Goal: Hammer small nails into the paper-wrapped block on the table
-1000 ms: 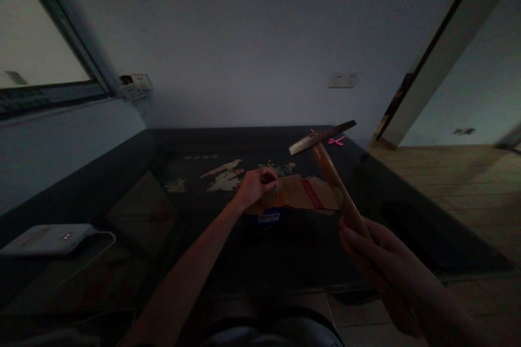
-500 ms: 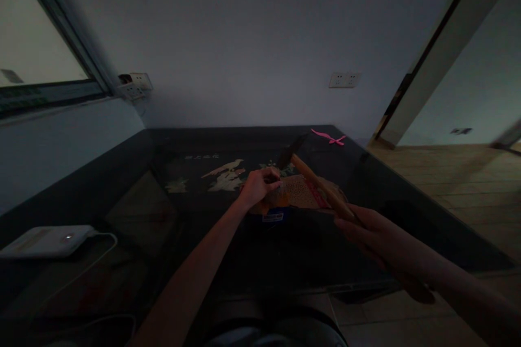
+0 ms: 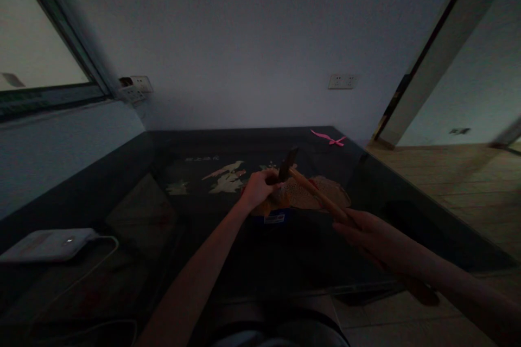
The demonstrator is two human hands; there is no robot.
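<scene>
My right hand [image 3: 362,229] is wrapped round the wooden handle of a hammer [image 3: 319,195]. The hammer's dark head is low, right beside the fingertips of my left hand [image 3: 260,188]. Those fingers are closed in a pinch; what they hold is too dark and small to make out. Under and beside them lies a flat tan spotted piece [image 3: 334,191], partly covered by the handle. An orange-yellow thing [image 3: 266,207] shows below my left hand, with a blue item [image 3: 260,219] bearing a white label at its front edge.
Everything lies on a dark, glossy table [image 3: 228,260] with a bird and flower picture [image 3: 228,179]. A pink ribbon-like strip [image 3: 334,142] lies at the far right corner. At the left is a white device [image 3: 49,244] with a cable. A wall stands behind.
The hammer's head has come down and slightly towards me, closer to my left fingers. My left hand stays in nearly the same place.
</scene>
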